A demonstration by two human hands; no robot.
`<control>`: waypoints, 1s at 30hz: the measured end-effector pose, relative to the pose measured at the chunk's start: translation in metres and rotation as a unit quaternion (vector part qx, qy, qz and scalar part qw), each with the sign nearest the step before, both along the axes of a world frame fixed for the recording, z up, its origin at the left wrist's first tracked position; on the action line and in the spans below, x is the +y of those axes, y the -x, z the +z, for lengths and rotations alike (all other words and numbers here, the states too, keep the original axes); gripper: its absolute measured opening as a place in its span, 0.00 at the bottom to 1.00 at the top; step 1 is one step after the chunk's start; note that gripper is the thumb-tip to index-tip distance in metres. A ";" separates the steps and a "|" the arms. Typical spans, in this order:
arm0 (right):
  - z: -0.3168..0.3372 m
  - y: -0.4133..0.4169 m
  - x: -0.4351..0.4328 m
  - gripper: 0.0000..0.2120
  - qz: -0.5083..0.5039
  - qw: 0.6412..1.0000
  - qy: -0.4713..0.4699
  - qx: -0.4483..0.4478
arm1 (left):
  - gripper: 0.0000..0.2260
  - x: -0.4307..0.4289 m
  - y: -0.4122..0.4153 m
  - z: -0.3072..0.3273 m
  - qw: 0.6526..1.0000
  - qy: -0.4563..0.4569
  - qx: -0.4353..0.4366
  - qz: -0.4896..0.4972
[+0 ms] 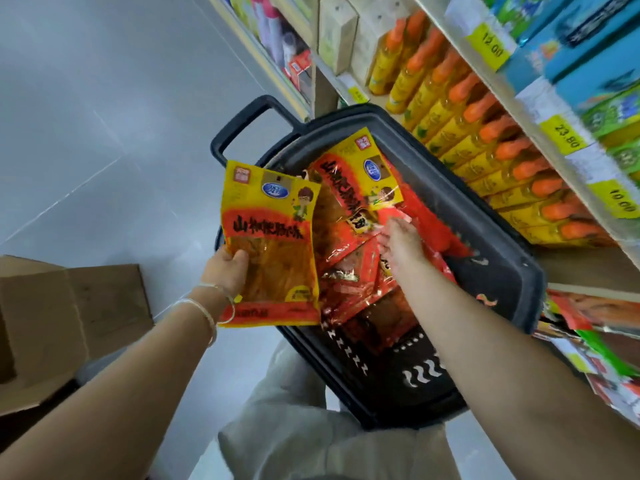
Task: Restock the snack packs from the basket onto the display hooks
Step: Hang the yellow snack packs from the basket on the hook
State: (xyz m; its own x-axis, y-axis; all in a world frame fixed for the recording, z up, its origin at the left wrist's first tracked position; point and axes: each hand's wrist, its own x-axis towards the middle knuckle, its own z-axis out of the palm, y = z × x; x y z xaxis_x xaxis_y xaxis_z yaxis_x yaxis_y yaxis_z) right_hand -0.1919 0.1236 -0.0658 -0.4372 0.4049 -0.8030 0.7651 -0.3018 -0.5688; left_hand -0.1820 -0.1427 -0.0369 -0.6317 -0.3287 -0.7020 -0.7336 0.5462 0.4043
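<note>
Pale trousers show at the bottom edge. Above them, left of centre, the left hand grips a yellow snack pack by its lower left edge, thumb on its front, and holds it upright. The right hand, fingers straight and loosely spread, reaches into the black basket. Its fingertips touch the red packs. A second yellow pack lies just above them, long axis up-frame, header farthest from the hand. Orange-capped bottles line the right shelf.
</note>
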 end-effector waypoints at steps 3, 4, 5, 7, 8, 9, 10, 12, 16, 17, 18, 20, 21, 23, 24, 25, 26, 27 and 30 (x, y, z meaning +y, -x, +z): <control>-0.026 0.025 0.000 0.14 -0.069 0.997 0.028 -0.020 | 0.13 -0.003 0.005 -0.014 1.000 0.005 0.005 0.003; -0.033 0.034 0.001 0.14 -0.093 0.995 0.034 -0.027 | 0.14 -0.003 0.006 -0.019 1.000 -0.006 0.014 0.010; -0.039 0.041 0.003 0.13 -0.110 0.993 0.036 -0.036 | 0.15 -0.004 0.006 -0.022 0.999 -0.017 0.023 0.020; -0.046 0.056 0.005 0.06 -0.108 0.992 0.023 -0.064 | 0.17 -0.007 0.006 -0.027 0.999 -0.018 0.035 0.030; -0.048 0.062 0.005 0.06 -0.105 0.991 0.018 -0.080 | 0.19 -0.008 0.005 -0.028 0.999 -0.011 0.037 0.027; -0.051 0.066 0.006 0.09 -0.104 0.990 0.017 -0.099 | 0.20 -0.008 0.005 -0.028 0.999 -0.009 0.037 0.022; -0.053 0.070 0.006 0.10 -0.103 0.989 0.014 -0.107 | 0.21 -0.007 0.005 -0.029 0.999 -0.010 0.036 0.019; -0.057 0.074 0.006 0.10 -0.099 0.990 0.009 -0.103 | 0.21 -0.007 0.006 -0.030 0.999 -0.017 0.030 0.017; -0.057 0.071 0.008 0.17 -0.153 0.985 -0.022 -0.073 | 0.20 -0.007 0.007 -0.031 1.000 -0.018 0.019 0.009; -0.055 0.068 0.009 0.15 -0.158 0.985 -0.036 -0.059 | 0.20 -0.007 0.007 -0.030 1.000 -0.015 0.018 0.007; -0.052 0.064 0.008 0.12 -0.165 0.984 -0.048 -0.041 | 0.20 -0.006 0.007 -0.029 1.000 -0.009 0.018 0.003; -0.039 0.052 0.005 0.07 -0.179 0.981 -0.068 -0.006 | 0.20 -0.004 0.008 -0.024 1.000 0.000 0.013 -0.008; -0.032 0.043 0.002 0.06 -0.182 0.981 -0.070 0.008 | 0.19 -0.003 0.009 -0.021 1.000 -0.002 0.007 -0.011; -0.016 0.019 -0.002 0.08 -0.191 0.980 -0.035 0.034 | 0.18 0.000 0.008 -0.013 1.000 -0.028 0.001 -0.008; -0.008 0.005 -0.005 0.11 -0.191 0.981 -0.014 0.038 | 0.17 0.001 0.006 -0.009 0.999 -0.051 0.002 -0.007; 0.000 -0.011 -0.007 0.13 -0.192 0.981 0.005 0.036 | 0.16 0.004 0.004 -0.004 0.997 -0.075 0.007 -0.011; 0.008 -0.028 -0.009 0.15 -0.197 0.979 0.024 0.039 | 0.15 0.008 0.001 0.002 0.995 -0.103 0.014 -0.013; 0.016 -0.044 -0.010 0.15 -0.207 0.976 0.043 0.046 | 0.14 0.012 -0.003 0.009 0.991 -0.133 0.024 -0.007; 0.042 -0.086 -0.010 0.09 -0.203 0.973 0.075 0.075 | 0.10 0.030 -0.014 0.032 0.974 -0.220 0.031 0.043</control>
State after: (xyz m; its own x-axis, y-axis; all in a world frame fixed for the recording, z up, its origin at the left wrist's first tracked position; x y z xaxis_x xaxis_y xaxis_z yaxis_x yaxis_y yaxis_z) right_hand -0.1055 0.1133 -0.0241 -0.3819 0.4525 -0.8059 0.4777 -0.6498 -0.5912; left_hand -0.1681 -0.1130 -0.0053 -0.6600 -0.0588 -0.7489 -0.7365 0.2472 0.6297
